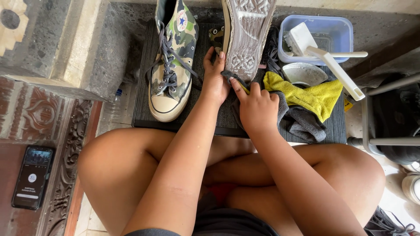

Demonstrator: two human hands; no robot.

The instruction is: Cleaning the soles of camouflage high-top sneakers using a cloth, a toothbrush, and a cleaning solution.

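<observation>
**Cloth against the heel of an upturned shoe**

Nearest the camera, crossed bare legs fill the bottom of the frame, with a dark phone (33, 177) lying on the patterned floor at lower left. Both forearms reach up to frame centre. The right hand (258, 109) has its fingers pressed together on a grey cloth (295, 120), pushing a fold of it against the near end of the upturned shoe (247, 37). The left hand (214, 81) sits just to the left, fingers curled round that shoe's edge — how far they wrap behind it cannot be told.

The shoe's sole faces the camera; its long axis runs straight up the frame, away from both hands, on a dark ribbed mat (144, 100). Left of it stands a camouflage high-top (173, 61). A yellow cloth (313, 94) lies right, and beyond — upper right — a blue tub (345, 37) and white brush (334, 65).
</observation>
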